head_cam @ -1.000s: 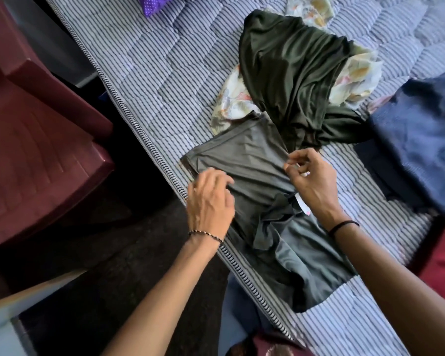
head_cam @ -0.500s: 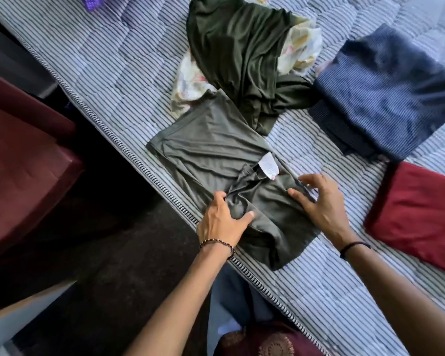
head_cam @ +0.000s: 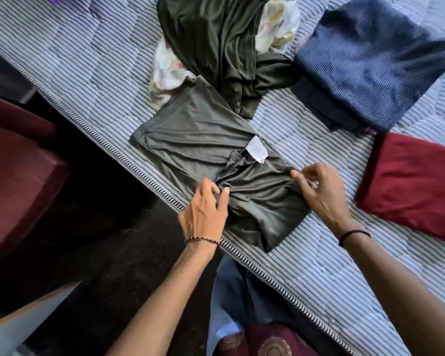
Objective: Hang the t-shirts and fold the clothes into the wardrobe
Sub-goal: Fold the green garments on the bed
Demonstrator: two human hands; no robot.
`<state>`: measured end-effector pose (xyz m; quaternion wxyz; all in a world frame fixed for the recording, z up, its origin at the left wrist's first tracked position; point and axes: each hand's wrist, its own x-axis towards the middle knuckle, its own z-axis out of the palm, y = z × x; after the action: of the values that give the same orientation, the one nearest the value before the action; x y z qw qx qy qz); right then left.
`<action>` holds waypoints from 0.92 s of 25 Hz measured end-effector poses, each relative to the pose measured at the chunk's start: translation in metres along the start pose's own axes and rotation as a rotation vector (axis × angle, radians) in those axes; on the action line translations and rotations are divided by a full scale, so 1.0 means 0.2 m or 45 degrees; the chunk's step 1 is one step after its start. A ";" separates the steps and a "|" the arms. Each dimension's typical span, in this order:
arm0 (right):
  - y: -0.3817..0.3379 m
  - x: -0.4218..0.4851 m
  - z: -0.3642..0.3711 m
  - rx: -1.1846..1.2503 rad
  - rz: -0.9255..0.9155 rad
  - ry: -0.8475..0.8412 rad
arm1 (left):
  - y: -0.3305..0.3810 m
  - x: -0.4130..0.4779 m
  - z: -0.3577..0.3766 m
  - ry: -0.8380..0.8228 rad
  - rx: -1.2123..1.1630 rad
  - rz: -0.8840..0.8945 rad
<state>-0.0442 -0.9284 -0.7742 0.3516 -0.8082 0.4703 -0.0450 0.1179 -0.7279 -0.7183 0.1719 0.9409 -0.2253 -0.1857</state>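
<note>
Nearby, blue cloth (head_cam: 370, 60), maroon cloth (head_cam: 416, 186), left hand (head_cam: 206, 211), right hand (head_cam: 321, 194), fingers (head_cam: 299, 182) pinching grey shirt (head_cam: 198, 134)

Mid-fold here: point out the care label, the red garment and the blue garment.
care label (head_cam: 257, 150): head view, middle of the white tag.
red garment (head_cam: 416, 191): head view, centre of its folded top face.
blue garment (head_cam: 370, 65): head view, centre of the striped top.

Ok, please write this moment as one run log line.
step: fold grey garment | left hand: pinches bunched fold | right hand: pinches right edge | place: striped mattress
</note>
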 end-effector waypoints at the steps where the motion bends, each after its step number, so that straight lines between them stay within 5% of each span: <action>1: 0.02 -0.03 -0.01 0.037 0.006 -0.014 | 0.01 -0.03 0.01 -0.038 0.007 0.011; 5: 0.08 -0.11 -0.07 0.169 0.064 -0.083 | 0.08 -0.14 0.09 -0.481 -0.033 -0.209; 10: 0.07 -0.09 -0.16 0.124 0.041 -0.276 | 0.15 -0.26 0.20 -0.691 -0.871 -0.535; 13: 0.08 -0.09 -0.19 0.186 0.112 -0.160 | 0.18 -0.30 0.21 -0.870 -1.154 -0.609; 17: 0.13 -0.09 -0.18 0.044 0.176 -0.058 | 0.14 -0.33 0.19 -1.133 -1.105 -0.547; 19: 0.14 -0.12 -0.16 -0.017 0.169 -0.059 | 0.12 -0.30 0.16 -1.037 -0.969 -0.525; 23: 0.03 -0.21 -0.14 0.103 0.052 0.194 | 0.08 -0.20 0.09 -0.073 -0.489 -0.526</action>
<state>-0.0830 -0.9122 -0.7470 0.3480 -0.7779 0.5097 -0.1181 0.0704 -0.7266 -0.7167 0.2990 0.9114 0.0058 -0.2825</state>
